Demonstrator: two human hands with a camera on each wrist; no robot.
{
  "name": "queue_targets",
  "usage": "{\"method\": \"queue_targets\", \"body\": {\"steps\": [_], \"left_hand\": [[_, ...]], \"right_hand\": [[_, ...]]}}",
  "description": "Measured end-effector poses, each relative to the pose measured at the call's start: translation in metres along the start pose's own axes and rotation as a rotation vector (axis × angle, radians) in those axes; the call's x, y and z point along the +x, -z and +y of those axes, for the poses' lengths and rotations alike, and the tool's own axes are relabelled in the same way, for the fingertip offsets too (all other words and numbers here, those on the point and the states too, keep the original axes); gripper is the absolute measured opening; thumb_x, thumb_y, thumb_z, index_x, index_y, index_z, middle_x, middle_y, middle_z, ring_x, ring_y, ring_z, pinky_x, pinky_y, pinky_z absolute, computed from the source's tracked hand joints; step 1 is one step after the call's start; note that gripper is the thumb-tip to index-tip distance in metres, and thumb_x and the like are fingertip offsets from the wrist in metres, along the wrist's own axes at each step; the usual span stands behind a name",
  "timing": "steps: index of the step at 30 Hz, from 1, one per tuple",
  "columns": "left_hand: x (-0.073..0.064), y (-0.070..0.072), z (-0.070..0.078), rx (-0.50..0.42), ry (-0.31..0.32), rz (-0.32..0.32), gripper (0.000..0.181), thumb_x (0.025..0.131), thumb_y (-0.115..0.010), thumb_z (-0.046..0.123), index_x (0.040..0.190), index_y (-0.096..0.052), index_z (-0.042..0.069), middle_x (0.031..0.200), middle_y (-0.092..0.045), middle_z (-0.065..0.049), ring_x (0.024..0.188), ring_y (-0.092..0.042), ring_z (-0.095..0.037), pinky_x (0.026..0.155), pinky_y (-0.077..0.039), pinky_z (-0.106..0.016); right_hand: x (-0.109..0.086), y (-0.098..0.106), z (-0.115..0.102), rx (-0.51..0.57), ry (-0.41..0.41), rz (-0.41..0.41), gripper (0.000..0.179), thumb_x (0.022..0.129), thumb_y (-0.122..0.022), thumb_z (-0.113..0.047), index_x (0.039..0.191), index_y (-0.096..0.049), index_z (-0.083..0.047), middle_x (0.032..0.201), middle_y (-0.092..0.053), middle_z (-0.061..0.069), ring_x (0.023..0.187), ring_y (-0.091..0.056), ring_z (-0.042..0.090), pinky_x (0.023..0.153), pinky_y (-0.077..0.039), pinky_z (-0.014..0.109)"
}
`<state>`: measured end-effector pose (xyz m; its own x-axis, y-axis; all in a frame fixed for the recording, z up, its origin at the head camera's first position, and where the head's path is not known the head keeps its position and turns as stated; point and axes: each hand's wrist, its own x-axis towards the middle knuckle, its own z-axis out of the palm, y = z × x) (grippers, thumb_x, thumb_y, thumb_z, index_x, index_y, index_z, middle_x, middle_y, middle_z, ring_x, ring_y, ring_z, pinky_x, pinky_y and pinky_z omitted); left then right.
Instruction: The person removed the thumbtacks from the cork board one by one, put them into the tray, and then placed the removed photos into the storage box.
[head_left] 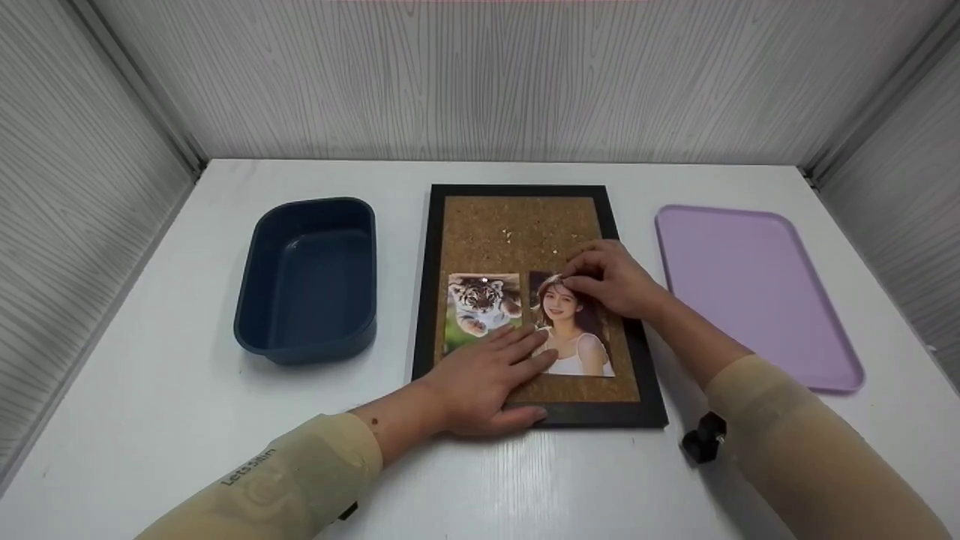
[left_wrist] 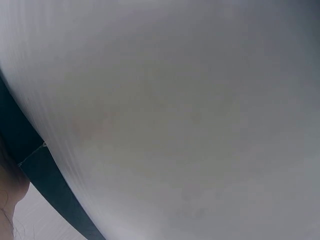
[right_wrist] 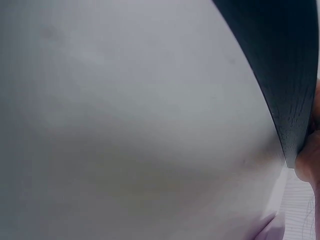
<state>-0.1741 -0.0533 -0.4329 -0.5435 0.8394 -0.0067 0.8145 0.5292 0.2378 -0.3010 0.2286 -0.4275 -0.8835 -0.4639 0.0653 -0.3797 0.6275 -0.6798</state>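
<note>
A cork board [head_left: 487,225] with a black frame lies flat on the table. On its cork, a tiger photo [head_left: 480,304] with a small white pin head [head_left: 484,280] at its top edge is beside a portrait photo [head_left: 574,337] of a person. My left hand [head_left: 484,382] rests flat, fingers spread across the lower tiger photo and the portrait's left side. At the portrait's top edge my right hand [head_left: 611,277] has curled fingers, thumb and forefinger pinching together; the small thing between them is hidden. Both wrist views mostly show white tabletop and dark frame edge [right_wrist: 280,75].
A deep navy-blue bin [head_left: 307,277] stands left of the board. To the right lies a shallow lilac tray [head_left: 750,285], partly behind my right forearm. Pale wood-grain panels [head_left: 487,82] enclose the white table [head_left: 397,472] at the back and sides.
</note>
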Motion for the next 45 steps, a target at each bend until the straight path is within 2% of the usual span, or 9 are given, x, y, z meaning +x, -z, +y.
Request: {"method": "queue_targets", "body": {"steps": [4,9,13,23,30,34,40,45], "left_hand": [[-0.0003,0.0005,0.0004,-0.002,0.001,-0.001,0.079,0.108,-0.034,0.065,0.170,-0.028,0.017,0.176,-0.019,-0.010,0.162,-0.015,-0.029,0.131,-0.008,-0.040],[-0.0004,0.0007,0.0012,0.017,0.003,0.004,0.079,0.108,-0.035,0.065,0.170,-0.028,0.016,0.175,-0.021,-0.012,0.162,-0.016,-0.029,0.131,-0.009,-0.040],[0.0000,-0.0002,0.0010,0.025,0.004,0.006,0.078,0.108,-0.035,0.064,0.170,-0.028,0.016,0.175,-0.022,-0.012,0.162,-0.017,-0.029,0.131,-0.009,-0.040],[-0.0002,-0.0006,0.0002,0.018,0.002,0.006,0.079,0.108,-0.034,0.064,0.170,-0.029,0.016,0.175,-0.022,-0.012,0.162,-0.016,-0.029,0.131,-0.009,-0.040],[0.0000,0.0000,0.0005,0.020,-0.002,0.009,0.078,0.109,-0.034,0.064,0.170,-0.029,0.016,0.175,-0.023,-0.012,0.162,-0.017,-0.029,0.131,-0.009,-0.040],[0.0002,-0.0003,0.0004,0.022,0.000,0.007,0.078,0.109,-0.034,0.064,0.170,-0.029,0.016,0.175,-0.022,-0.012,0.162,-0.017,-0.029,0.131,-0.008,-0.039],[0.0000,-0.0009,0.0005,0.027,0.001,0.013,0.078,0.109,-0.035,0.064,0.169,-0.030,0.016,0.175,-0.024,-0.012,0.162,-0.017,-0.029,0.131,-0.010,-0.040],[0.0004,-0.0007,0.0005,0.020,0.002,0.014,0.078,0.109,-0.035,0.064,0.169,-0.030,0.016,0.175,-0.023,-0.012,0.162,-0.017,-0.030,0.131,-0.010,-0.040]], "right_hand": [[-0.0001,-0.0002,-0.0001,0.021,0.029,0.004,0.011,0.104,-0.071,-0.013,0.108,-0.080,-0.006,0.136,-0.062,0.015,0.135,-0.047,0.034,0.118,-0.033,0.054],[0.0000,-0.0008,0.0019,0.017,0.053,0.017,0.011,0.103,-0.072,-0.014,0.107,-0.080,-0.007,0.134,-0.064,0.015,0.134,-0.047,0.035,0.118,-0.030,0.055],[0.0005,-0.0012,0.0029,0.014,0.048,0.025,0.011,0.103,-0.073,-0.015,0.106,-0.080,-0.007,0.134,-0.065,0.014,0.135,-0.046,0.035,0.119,-0.028,0.054],[0.0005,-0.0002,0.0040,0.004,0.014,0.004,0.015,0.098,-0.076,-0.013,0.111,-0.080,-0.008,0.135,-0.062,0.013,0.135,-0.043,0.034,0.115,-0.032,0.055],[0.0006,0.0002,0.0043,0.014,0.002,-0.003,0.014,0.101,-0.073,-0.013,0.112,-0.081,-0.009,0.137,-0.062,0.011,0.136,-0.042,0.033,0.117,-0.031,0.054],[0.0006,0.0003,0.0041,0.021,0.005,-0.003,0.013,0.102,-0.073,-0.013,0.111,-0.081,-0.010,0.136,-0.062,0.011,0.136,-0.042,0.033,0.117,-0.030,0.055],[-0.0002,0.0011,0.0032,-0.008,0.053,0.001,0.013,0.102,-0.074,-0.014,0.111,-0.081,-0.009,0.136,-0.063,0.016,0.136,-0.045,0.038,0.118,-0.029,0.057],[-0.0003,0.0008,0.0019,-0.016,0.027,0.002,0.013,0.102,-0.074,-0.015,0.111,-0.081,-0.009,0.137,-0.062,0.014,0.137,-0.044,0.036,0.118,-0.030,0.056]]}}
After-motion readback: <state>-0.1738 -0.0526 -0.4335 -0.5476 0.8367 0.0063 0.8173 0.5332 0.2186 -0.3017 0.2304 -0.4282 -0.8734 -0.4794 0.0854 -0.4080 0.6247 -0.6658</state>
